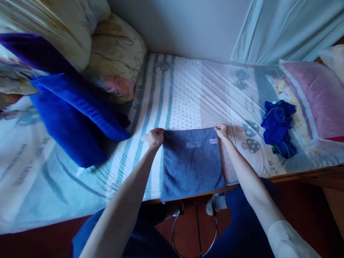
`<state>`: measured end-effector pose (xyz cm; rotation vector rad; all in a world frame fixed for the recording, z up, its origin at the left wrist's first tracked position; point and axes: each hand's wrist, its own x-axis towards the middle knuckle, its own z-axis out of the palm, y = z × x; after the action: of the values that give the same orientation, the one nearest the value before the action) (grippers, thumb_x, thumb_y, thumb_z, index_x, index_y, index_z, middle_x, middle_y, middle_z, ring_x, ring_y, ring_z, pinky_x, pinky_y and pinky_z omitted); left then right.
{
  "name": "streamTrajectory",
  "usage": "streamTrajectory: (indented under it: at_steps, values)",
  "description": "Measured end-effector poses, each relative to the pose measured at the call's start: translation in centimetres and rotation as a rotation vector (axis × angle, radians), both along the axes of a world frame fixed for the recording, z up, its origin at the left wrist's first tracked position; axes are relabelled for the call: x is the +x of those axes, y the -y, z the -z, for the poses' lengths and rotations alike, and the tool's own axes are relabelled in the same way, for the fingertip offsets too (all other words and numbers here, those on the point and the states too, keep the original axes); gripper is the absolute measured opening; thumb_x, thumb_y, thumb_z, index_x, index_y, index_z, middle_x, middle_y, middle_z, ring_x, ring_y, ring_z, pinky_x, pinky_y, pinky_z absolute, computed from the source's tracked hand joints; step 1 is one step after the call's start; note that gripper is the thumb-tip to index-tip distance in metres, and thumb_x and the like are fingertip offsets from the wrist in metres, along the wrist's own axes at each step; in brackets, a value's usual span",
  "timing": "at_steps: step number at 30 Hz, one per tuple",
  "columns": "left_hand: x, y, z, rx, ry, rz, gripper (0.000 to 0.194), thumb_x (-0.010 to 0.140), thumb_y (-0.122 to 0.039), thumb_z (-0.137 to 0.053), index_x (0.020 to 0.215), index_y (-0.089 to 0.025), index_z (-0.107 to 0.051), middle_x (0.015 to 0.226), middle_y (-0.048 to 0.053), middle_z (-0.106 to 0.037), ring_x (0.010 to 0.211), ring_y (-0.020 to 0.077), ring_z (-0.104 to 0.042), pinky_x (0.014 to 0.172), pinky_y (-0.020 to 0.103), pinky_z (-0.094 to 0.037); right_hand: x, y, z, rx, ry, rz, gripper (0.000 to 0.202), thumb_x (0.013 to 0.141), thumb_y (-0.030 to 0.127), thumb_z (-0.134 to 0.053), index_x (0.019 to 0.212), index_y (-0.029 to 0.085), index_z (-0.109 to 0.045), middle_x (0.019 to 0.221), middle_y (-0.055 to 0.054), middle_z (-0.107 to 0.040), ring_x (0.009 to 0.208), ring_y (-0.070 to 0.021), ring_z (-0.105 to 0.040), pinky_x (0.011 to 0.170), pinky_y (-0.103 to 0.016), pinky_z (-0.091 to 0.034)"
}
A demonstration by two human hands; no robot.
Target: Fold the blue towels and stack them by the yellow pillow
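Observation:
A grey-blue towel (192,165) lies spread on the bed, its near edge reaching the front edge of the mattress. Upside-down lettering and a small pink label show near its far edge. My left hand (155,138) pinches the far left corner. At the far right corner, my right hand (221,132) is closed on the towel too. Both arms reach forward, and the far edge is stretched straight between the hands.
Folded blue and purple cloths (72,118) are piled on the left, before large pillows (118,53). A crumpled blue garment (278,127) with green trim lies at right, beside a pink pillow (314,100). The patterned bedsheet (185,93) meets a wall; a pale curtain (285,32) hangs at back right.

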<state>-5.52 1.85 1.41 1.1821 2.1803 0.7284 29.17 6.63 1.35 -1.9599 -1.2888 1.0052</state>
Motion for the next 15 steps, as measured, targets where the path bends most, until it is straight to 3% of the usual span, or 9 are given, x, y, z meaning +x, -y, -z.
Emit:
streamTrajectory:
  at_steps: [5,7,9,12,15]
  values:
    - [-0.9,-0.7,0.0,-0.036,-0.098,0.309,0.022,0.071,-0.023,-0.063,0.089,-0.019,-0.076,0.09,0.008,-0.078,0.091,0.0264,-0.071,0.089,0.034,-0.053,0.3,0.0,-0.2,-0.093,-0.072,-0.04,0.005,0.077,0.012,-0.071,0.08,0.015,-0.073,0.083,-0.005,-0.078,0.082,-0.0157,-0.072,0.079,-0.026,-0.057]
    - [-1.3,-1.0,0.0,-0.073,-0.099,0.426,0.023,0.069,-0.024,-0.066,0.09,-0.021,-0.076,0.087,0.007,-0.078,0.088,0.0252,-0.07,0.085,0.032,-0.052,0.8,0.0,-0.2,-0.16,-0.115,-0.068,0.002,0.077,0.016,-0.074,0.078,0.015,-0.073,0.072,-0.003,-0.074,0.07,-0.0137,-0.068,0.068,-0.023,-0.055]
    - [-1.8,-1.5,0.0,-0.128,-0.104,0.518,0.02,0.069,-0.028,-0.068,0.087,-0.022,-0.075,0.081,0.005,-0.076,0.083,0.0233,-0.069,0.079,0.028,-0.051,1.3,-0.1,-0.4,-0.271,-0.141,-0.113,0.012,0.076,0.023,-0.08,0.072,0.015,-0.072,0.058,-0.001,-0.067,0.057,-0.0123,-0.061,0.057,-0.021,-0.05]
    - [-2.3,-2.1,-0.3,-0.213,-0.118,0.601,0.016,0.069,-0.034,-0.07,0.078,-0.022,-0.072,0.07,0.001,-0.072,0.073,0.0199,-0.066,0.071,0.025,-0.048,1.8,-0.4,-0.6,-0.364,-0.134,-0.165,0.021,0.071,0.027,-0.086,0.064,0.015,-0.069,0.048,0.001,-0.059,0.051,-0.0118,-0.056,0.053,-0.022,-0.048]
    - [-2.5,-2.5,-0.9,-0.214,-0.103,0.547,0.015,0.066,-0.033,-0.073,0.075,-0.022,-0.069,0.07,0.001,-0.071,0.073,0.0191,-0.066,0.07,0.025,-0.048,1.7,-0.7,-0.8,-0.231,-0.157,-0.153,0.015,0.068,0.017,-0.085,0.076,0.014,-0.073,0.062,-0.001,-0.069,0.063,-0.0135,-0.064,0.066,-0.024,-0.053]
